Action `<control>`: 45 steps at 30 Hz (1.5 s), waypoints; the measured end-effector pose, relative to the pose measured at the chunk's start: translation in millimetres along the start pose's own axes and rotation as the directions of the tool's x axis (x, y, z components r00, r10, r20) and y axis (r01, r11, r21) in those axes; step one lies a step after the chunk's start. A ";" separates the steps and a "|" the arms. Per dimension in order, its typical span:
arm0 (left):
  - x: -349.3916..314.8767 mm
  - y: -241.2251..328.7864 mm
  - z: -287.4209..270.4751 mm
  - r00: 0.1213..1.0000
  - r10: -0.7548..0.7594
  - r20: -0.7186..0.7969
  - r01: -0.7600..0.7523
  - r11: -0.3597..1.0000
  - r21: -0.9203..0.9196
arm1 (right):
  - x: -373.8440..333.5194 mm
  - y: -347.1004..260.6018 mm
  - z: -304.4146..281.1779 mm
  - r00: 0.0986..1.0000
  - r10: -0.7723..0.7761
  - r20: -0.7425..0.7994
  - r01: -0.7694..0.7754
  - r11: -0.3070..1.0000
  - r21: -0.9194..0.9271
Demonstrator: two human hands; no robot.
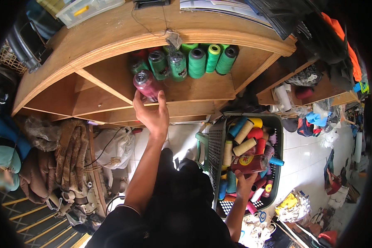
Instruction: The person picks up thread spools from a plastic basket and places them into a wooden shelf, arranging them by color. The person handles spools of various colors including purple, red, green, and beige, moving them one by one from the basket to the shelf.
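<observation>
My left hand (152,113) is closed round the lower part of a maroon thread spool (146,84) with a clear plastic wrap. It holds the spool upright at the front of a wooden shelf compartment (211,87), just before several green thread spools (197,64). Low on the right, my right hand (245,182) grips a dark red thread spool (248,163) in clear plastic with a yellow label. That spool lies sideways over a dark green plastic basket (279,136) full of thread spools in many colours. My right fingertips are partly hidden by the spool.
The shelf's wooden top edge (124,44) overhangs the compartment, and a divider (105,86) stands left of it. A green stool (202,151) is beside the basket. Rolled brown fabric (73,155) hangs at left; a yellow and white bundle (292,206) lies on the floor.
</observation>
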State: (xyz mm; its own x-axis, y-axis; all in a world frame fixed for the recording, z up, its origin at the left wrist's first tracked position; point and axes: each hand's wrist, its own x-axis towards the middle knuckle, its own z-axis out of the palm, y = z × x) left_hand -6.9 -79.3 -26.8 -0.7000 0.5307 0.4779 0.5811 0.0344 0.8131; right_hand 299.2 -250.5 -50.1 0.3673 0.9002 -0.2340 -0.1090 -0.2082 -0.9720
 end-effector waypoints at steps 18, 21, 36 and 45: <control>-3.5 -12.6 12.3 0.980 0.112 -0.165 -0.082 0.980 0.182 | 12.6 -6.4 9.4 0.997 0.026 0.076 -0.019 0.995 -0.094; -6.3 -21.7 19.1 0.971 0.108 -0.215 -0.071 0.982 0.173 | 16.9 -12.0 16.0 0.996 0.029 0.086 -0.021 0.996 -0.090; -11.9 -45.5 19.0 0.939 0.163 -0.304 -0.085 0.963 0.255 | 46.0 -24.9 109.3 0.931 -0.119 0.345 0.120 0.993 0.016; -13.2 -38.7 11.6 0.952 0.176 -0.251 -0.125 0.970 0.206 | 81.2 -46.8 230.2 0.788 -0.438 0.433 0.395 0.899 0.191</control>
State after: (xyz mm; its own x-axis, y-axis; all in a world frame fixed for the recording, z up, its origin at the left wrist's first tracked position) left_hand -15.3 -77.8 -68.4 -0.6679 0.2990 0.6815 0.7373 0.1412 0.6606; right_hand 121.5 -79.5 -18.6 -0.0634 0.9660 0.2508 -0.1292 0.2413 -0.9618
